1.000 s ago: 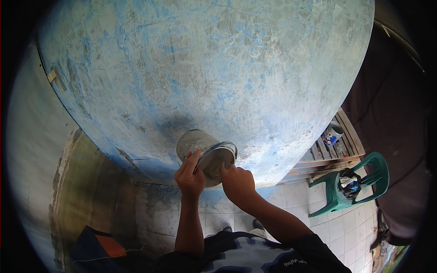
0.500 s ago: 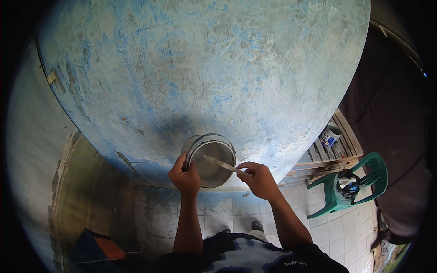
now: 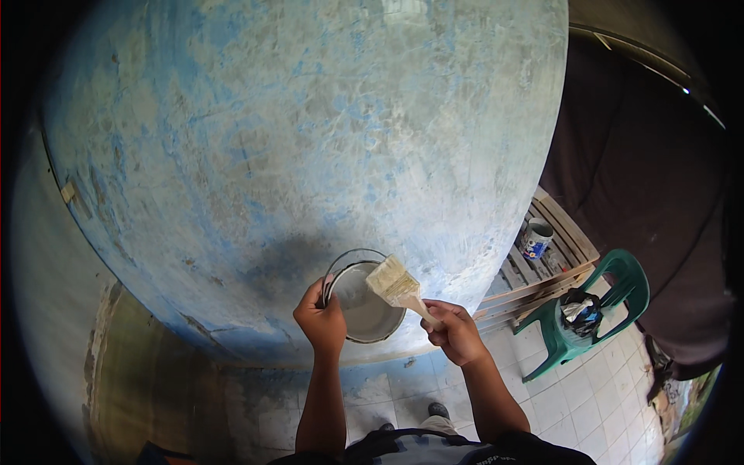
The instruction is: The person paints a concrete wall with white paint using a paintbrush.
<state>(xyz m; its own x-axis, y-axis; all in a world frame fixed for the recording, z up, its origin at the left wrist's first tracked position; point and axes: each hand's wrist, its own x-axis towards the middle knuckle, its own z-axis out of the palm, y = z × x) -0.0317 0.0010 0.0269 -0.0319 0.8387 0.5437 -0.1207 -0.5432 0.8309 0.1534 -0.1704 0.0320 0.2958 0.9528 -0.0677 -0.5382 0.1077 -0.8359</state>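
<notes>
Nearest me are the shoes (image 3: 438, 409) on the tiled floor (image 3: 562, 403), with both forearms reaching forward above them. My left hand (image 3: 320, 322) is curled on the left side of the bucket (image 3: 372, 341), gripping it at the rim; the fingers' far side is hidden. My right hand (image 3: 453, 335) is closed around the handle of a wide brush (image 3: 394, 282), fingers wrapped and thumb along it. The bristles lie above the bucket's far right rim; I cannot tell whether they touch it. Pale grey material shows inside, and the wire bail (image 3: 355, 250) arcs beyond the mouth.

I read this as the step of working the brush at the bucket with its coating. The next move, I judge, calls for a steady left grip, a level bucket and the bristles kept over the mouth so drips fall inside.

Beyond stands the worn blue-grey wall (image 3: 325, 147). To the right are a green chair (image 3: 556, 335) with a dark bag (image 3: 577, 314), then a slatted wooden stand (image 3: 572, 225) bearing a can (image 3: 536, 239), and dark cloth (image 3: 643, 186) behind.
</notes>
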